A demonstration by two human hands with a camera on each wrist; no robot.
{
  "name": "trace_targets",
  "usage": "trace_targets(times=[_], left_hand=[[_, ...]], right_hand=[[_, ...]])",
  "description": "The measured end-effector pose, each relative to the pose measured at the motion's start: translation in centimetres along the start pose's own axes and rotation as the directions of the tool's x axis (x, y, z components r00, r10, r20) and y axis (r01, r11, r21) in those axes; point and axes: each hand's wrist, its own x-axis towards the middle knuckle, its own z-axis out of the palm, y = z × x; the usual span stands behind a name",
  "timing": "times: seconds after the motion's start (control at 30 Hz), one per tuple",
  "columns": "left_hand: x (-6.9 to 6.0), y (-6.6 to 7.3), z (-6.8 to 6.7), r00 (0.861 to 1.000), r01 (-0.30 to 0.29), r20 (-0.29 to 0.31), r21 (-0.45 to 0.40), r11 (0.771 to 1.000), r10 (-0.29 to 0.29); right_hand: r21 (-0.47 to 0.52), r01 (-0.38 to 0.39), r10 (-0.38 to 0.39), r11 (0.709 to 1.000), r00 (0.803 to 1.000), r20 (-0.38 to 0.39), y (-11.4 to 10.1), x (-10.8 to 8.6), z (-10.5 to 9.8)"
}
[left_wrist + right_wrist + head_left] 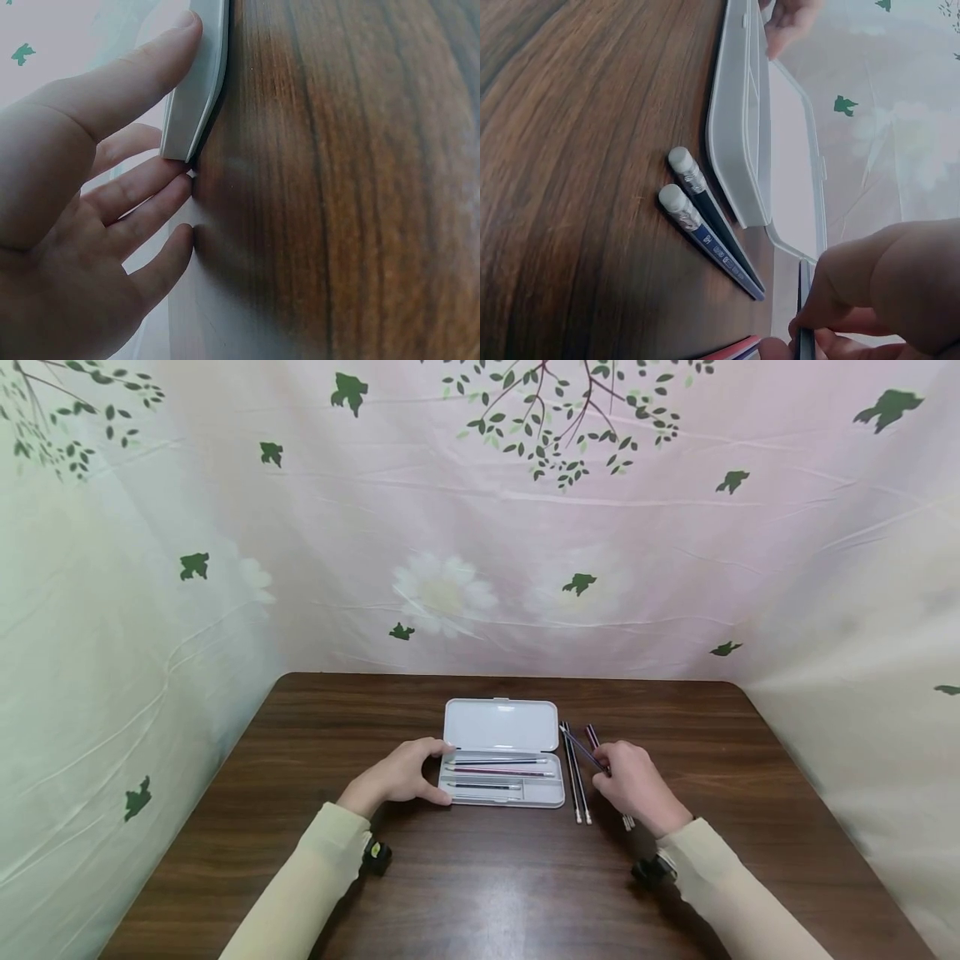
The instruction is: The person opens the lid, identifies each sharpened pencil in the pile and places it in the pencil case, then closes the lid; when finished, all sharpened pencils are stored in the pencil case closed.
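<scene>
An open white pencil case lies on the table, its lid tipped back and several pencils in its tray. My left hand holds the case's left end, the thumb on the front wall and the fingers round the end. To the right of the case, my right hand pinches a dark pencil that slants toward the case. Two eraser-tipped pencils lie side by side between case and hand. More pencils lie partly hidden beneath my right hand.
The brown wooden table has rounded far corners. A pale cloth printed with leaves, birds and flowers hangs behind the table and along both sides. Each wrist wears a small dark camera.
</scene>
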Motion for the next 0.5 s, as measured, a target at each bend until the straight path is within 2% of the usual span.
trace_targets(times=[0.17,0.3,0.5], left_hand=[[-0.1,0.1,0.0,1.0,0.007,0.005,-0.009,1.0,-0.007],[-0.1,0.1,0.0,1.0,0.011,0.001,-0.006,1.0,-0.011],[-0.1,0.0,0.0,1.0,0.018,0.007,-0.008,1.0,-0.018]], right_hand=[[-0.017,0.02,-0.021,1.0,0.998,-0.067,-0.2,-0.1,0.1],[0.0,0.052,-0.052,0.999,0.996,-0.074,-0.4,0.0,0.4],[0.014,0.147,-0.145,0.989,0.987,-0.063,-1.3,0.5,1.2]])
